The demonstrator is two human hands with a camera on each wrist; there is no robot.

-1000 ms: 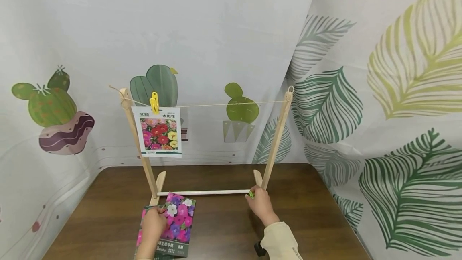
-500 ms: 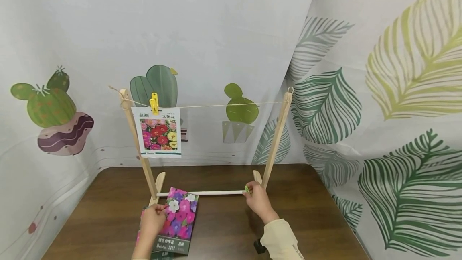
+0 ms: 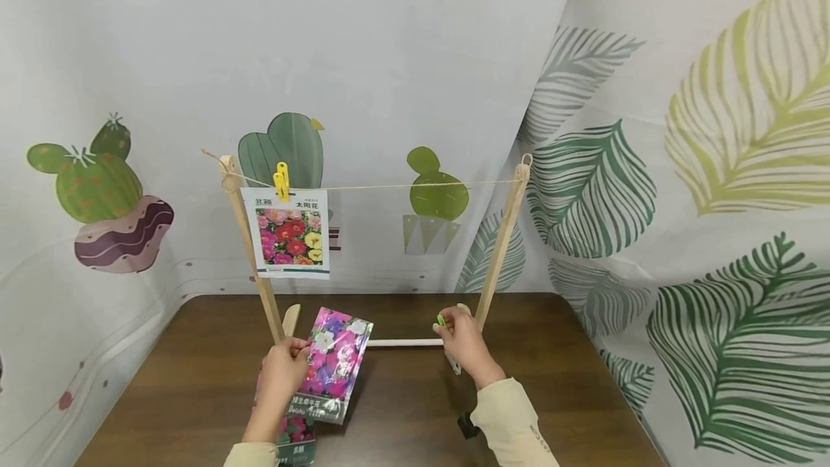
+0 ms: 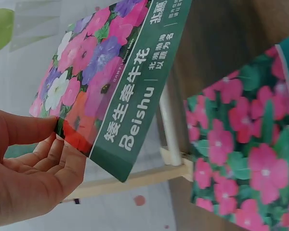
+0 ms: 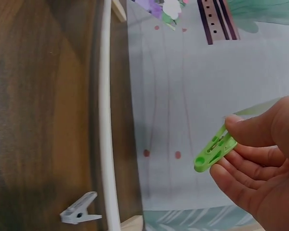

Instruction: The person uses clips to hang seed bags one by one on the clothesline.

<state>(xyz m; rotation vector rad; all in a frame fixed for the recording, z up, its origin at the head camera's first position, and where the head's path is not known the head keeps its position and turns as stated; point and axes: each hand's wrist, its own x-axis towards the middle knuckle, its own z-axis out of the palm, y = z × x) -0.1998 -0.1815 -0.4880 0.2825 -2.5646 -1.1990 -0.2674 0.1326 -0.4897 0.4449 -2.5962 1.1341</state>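
My left hand (image 3: 283, 373) pinches the left edge of a seed packet (image 3: 335, 362) printed with pink, purple and white flowers. It is lifted and tilted above the table. In the left wrist view the thumb and fingers grip that packet (image 4: 94, 72) by its edge. A second seed packet (image 4: 245, 149) with pink flowers lies on the table below. My right hand (image 3: 468, 343) holds a small green clothespin (image 5: 215, 148) between thumb and fingers. On the string (image 3: 402, 185) hangs a white seed packet (image 3: 289, 235), held by a yellow clothespin (image 3: 282, 181).
Two wooden posts (image 3: 503, 247) carry the string, and a white rod (image 3: 405, 342) joins their feet. A pale clothespin (image 5: 80, 209) lies on the brown table (image 3: 415, 409) near the right foot. Patterned cloth (image 3: 402, 56) hangs behind.
The flower packet in my left hand has risen and moved right, baring more of the packet beneath. My right hand has lifted slightly with the green clothespin, and a pale clothespin now shows below.
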